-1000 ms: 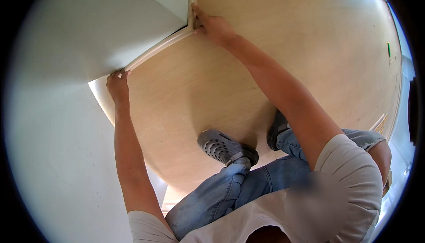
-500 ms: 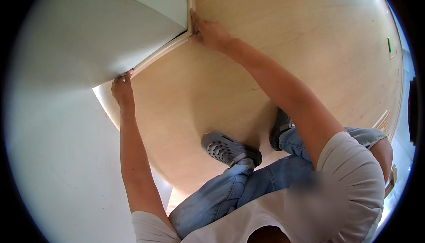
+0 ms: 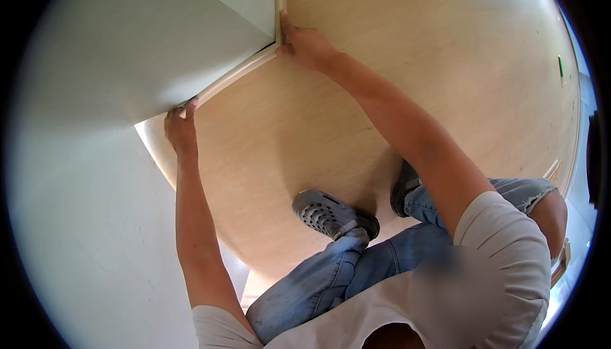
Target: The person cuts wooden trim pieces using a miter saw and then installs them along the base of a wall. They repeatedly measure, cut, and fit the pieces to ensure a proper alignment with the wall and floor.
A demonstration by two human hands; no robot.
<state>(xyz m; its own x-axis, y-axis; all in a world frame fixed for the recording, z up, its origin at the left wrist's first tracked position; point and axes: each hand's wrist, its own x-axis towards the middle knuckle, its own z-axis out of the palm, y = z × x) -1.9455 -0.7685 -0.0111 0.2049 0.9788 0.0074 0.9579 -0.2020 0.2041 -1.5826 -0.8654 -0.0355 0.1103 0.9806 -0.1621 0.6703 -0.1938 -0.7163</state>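
A pale wood baseboard strip (image 3: 237,79) lies along the foot of the wall, where the wall meets the wooden floor. My left hand (image 3: 182,134) is closed at its near left end, thumb and finger pinched against it. At the wall's outer corner, my right hand (image 3: 310,48) presses the strip's other end with the thumb. Its index finger stretches along a shorter baseboard piece (image 3: 280,2), which runs away round the corner. A thin dark gap shows between strip and wall near that corner.
The pale wall (image 3: 127,50) rises at the left. Plywood-like floor (image 3: 420,56) spreads to the right, with a small green object (image 3: 561,69) near the far right edge. My grey clog (image 3: 328,214) and bent knees are below. Thin wood pieces (image 3: 554,172) lie by my right knee.
The view has shifted slightly, so everything sits a little further right. Both hands stay on the strip; my right index finger sits slightly lower along the shorter piece.
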